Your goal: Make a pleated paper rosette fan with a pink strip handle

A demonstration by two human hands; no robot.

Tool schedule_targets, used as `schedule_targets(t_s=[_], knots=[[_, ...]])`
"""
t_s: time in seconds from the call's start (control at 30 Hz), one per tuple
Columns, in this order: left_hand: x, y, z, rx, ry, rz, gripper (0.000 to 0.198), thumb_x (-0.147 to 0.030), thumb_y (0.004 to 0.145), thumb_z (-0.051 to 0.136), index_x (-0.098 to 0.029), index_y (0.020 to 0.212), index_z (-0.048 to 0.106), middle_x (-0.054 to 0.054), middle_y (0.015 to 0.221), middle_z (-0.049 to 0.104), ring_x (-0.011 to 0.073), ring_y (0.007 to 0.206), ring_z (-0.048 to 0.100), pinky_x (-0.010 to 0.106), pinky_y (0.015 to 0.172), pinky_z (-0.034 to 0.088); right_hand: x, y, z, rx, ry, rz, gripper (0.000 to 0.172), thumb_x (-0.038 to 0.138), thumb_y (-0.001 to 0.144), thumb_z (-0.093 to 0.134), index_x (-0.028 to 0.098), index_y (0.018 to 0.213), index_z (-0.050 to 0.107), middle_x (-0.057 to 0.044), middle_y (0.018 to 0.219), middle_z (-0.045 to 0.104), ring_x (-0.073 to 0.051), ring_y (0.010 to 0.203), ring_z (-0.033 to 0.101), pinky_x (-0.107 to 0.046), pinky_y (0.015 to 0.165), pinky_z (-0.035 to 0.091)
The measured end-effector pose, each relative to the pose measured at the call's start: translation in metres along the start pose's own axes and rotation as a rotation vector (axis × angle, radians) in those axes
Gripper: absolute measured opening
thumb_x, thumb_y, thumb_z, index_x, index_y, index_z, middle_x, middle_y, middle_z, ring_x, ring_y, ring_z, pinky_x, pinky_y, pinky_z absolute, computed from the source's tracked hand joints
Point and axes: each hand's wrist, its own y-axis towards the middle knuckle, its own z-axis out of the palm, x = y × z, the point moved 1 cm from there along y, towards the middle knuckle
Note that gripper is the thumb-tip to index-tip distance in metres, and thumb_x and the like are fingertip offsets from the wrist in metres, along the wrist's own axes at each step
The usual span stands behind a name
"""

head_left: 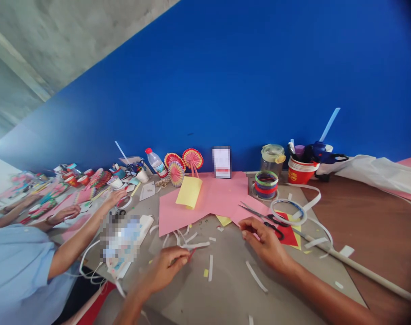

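Observation:
Low in the centre of the head view, my left hand point(169, 266) pinches a thin red piece point(192, 255) that points up and right, just below a white paper strip point(199, 245). My right hand point(262, 241) is at the lower edge of the pink paper point(225, 194), its fingers curled together; what they hold, if anything, is too small to make out. Black-handled scissors point(259, 213) lie beside it, over red paper point(286, 230). A roll of white tape point(288, 212) rests behind the scissors. Scattered white strips point(210, 267) lie between my hands.
Folded paper fans point(193, 159), a bottle point(155, 162), an upright phone point(222, 162), stacked tape rolls point(266, 185), a jar point(272, 158) and a red cup point(302, 171) stand along the blue wall. A long stick point(371, 270) lies at right. Another person's arm point(80, 239) reaches in at left.

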Motion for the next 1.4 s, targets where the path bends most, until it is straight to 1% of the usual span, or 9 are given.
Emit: schedule_targets(t_s=[0.2, 0.37, 0.53, 0.63, 0.77, 0.9, 1.1, 1.27, 1.4], knots=[[0.01, -0.002, 0.004, -0.289, 0.075, -0.044, 0.032, -0.033, 0.089, 0.049, -0.023, 0.116, 0.062, 0.011, 0.126, 0.059, 0.0242, 0.118, 0.053, 0.04, 0.1, 0.044, -0.003, -0.002, 0.002, 0.013, -0.002, 0.001, 0.018, 0.028, 0.08, 0.047, 0.018, 0.089, 0.059, -0.004, 0.08, 0.061, -0.017, 0.073, 0.056, -0.029, 0.065, 0.045], [-0.012, -0.025, 0.019, -0.037, 0.171, -0.071, 0.035, -0.032, 0.087, 0.054, -0.031, 0.121, 0.06, 0.007, 0.137, 0.05, 0.0255, 0.128, 0.045, 0.043, 0.105, 0.04, -0.004, -0.002, 0.003, 0.013, -0.007, 0.017, 0.018, 0.027, 0.08, 0.046, 0.018, 0.088, 0.059, -0.004, 0.083, 0.061, -0.017, 0.074, 0.056, -0.028, 0.065, 0.044], [-0.053, -0.065, -0.023, 0.511, -0.031, 0.229, 0.024, -0.038, 0.086, 0.057, -0.036, 0.107, 0.069, -0.002, 0.116, 0.067, 0.0177, 0.105, 0.063, 0.023, 0.089, 0.051, -0.004, 0.0, 0.002, 0.016, -0.01, 0.035, 0.018, 0.026, 0.08, 0.045, 0.017, 0.089, 0.059, -0.004, 0.082, 0.061, -0.017, 0.075, 0.056, -0.027, 0.063, 0.044], [-0.055, -0.046, -0.04, 0.245, 0.079, 0.062, 0.03, -0.034, 0.092, 0.047, -0.034, 0.118, 0.062, 0.0, 0.121, 0.065, 0.0171, 0.107, 0.062, 0.025, 0.091, 0.05, -0.004, 0.001, 0.002, 0.021, -0.009, 0.037, 0.018, 0.025, 0.08, 0.045, 0.017, 0.089, 0.059, -0.004, 0.082, 0.061, -0.017, 0.074, 0.056, -0.028, 0.064, 0.044], [-0.043, 0.013, -0.011, 0.016, 0.289, 0.044, 0.039, -0.03, 0.092, 0.046, -0.031, 0.13, 0.052, 0.006, 0.133, 0.054, 0.0224, 0.125, 0.049, 0.042, 0.104, 0.04, -0.003, 0.001, 0.002, 0.002, -0.008, 0.041, 0.019, 0.026, 0.08, 0.046, 0.017, 0.089, 0.059, -0.005, 0.081, 0.061, -0.017, 0.073, 0.056, -0.028, 0.063, 0.043], [-0.052, 0.041, 0.02, 0.169, 0.256, 0.187, 0.045, -0.027, 0.087, 0.053, -0.022, 0.132, 0.051, 0.011, 0.144, 0.043, 0.0301, 0.136, 0.033, 0.05, 0.109, 0.031, -0.003, 0.003, 0.0, -0.019, -0.016, 0.038, 0.019, 0.025, 0.08, 0.045, 0.016, 0.088, 0.06, -0.005, 0.079, 0.061, -0.016, 0.071, 0.055, -0.028, 0.061, 0.043], [-0.084, 0.029, -0.015, 0.675, -0.172, 0.355, 0.026, -0.035, 0.091, 0.048, -0.029, 0.107, 0.067, 0.0, 0.09, 0.073, 0.0154, 0.081, 0.067, 0.023, 0.076, 0.051, -0.002, 0.006, -0.005, -0.049, -0.016, 0.033, 0.018, 0.023, 0.08, 0.046, 0.017, 0.089, 0.061, -0.005, 0.081, 0.063, -0.017, 0.073, 0.057, -0.028, 0.064, 0.044], [-0.043, 0.094, -0.01, -0.354, 0.201, 0.09, 0.02, -0.026, 0.085, 0.054, -0.021, 0.101, 0.064, 0.008, 0.104, 0.066, 0.0226, 0.1, 0.059, 0.035, 0.088, 0.046, 0.003, 0.003, -0.002, -0.005, -0.039, -0.071, 0.018, 0.017, 0.082, 0.044, 0.017, 0.088, 0.061, -0.005, 0.086, 0.063, -0.017, 0.079, 0.057, -0.029, 0.07, 0.045], [-0.013, 0.13, 0.007, -0.607, 0.265, -0.019, 0.018, -0.023, 0.086, 0.049, -0.017, 0.098, 0.061, 0.011, 0.09, 0.062, 0.0251, 0.09, 0.058, 0.04, 0.081, 0.048, -0.002, 0.002, -0.004, -0.091, -0.109, -0.125, 0.017, 0.014, 0.084, 0.044, 0.017, 0.09, 0.06, -0.006, 0.086, 0.063, -0.018, 0.08, 0.057, -0.03, 0.072, 0.046]])
